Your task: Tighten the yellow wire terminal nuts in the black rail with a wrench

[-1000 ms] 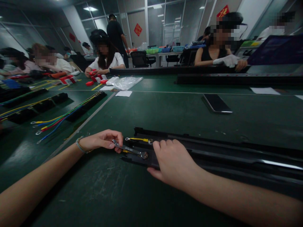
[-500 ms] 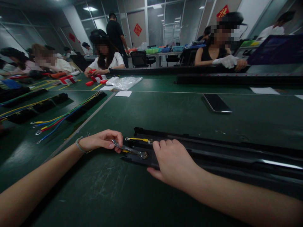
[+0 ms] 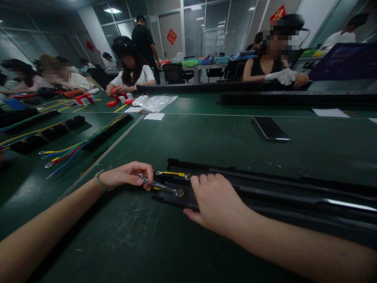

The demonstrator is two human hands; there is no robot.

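Observation:
Between the thumb and fingers of my left hand (image 3: 134,175) is the open end of a metal combination wrench (image 3: 161,186). The wrench's ring end sits around a bolt or nut near the left end of a long black rail (image 3: 294,192). My right hand (image 3: 216,196) is wrapped over that rail, just right of the ring end, with the thumb on its near side. A short yellow wire (image 3: 172,173) with ring terminals lies along the rail's far side, one terminal at a second bolt. Another bit of yellow shows under the wrench, mostly hidden.
A phone (image 3: 271,129) lies beyond the rail. To the left are black strips with coloured wires (image 3: 76,148) ending in ring terminals. Farther back are a clear plastic bag (image 3: 160,103), white papers (image 3: 154,116) and another black rail (image 3: 265,98). Several people sit around the table.
Hardly anything differs: both hands keep their grip, and the wrench stays at about the same angle. The whole view has shifted very slightly.

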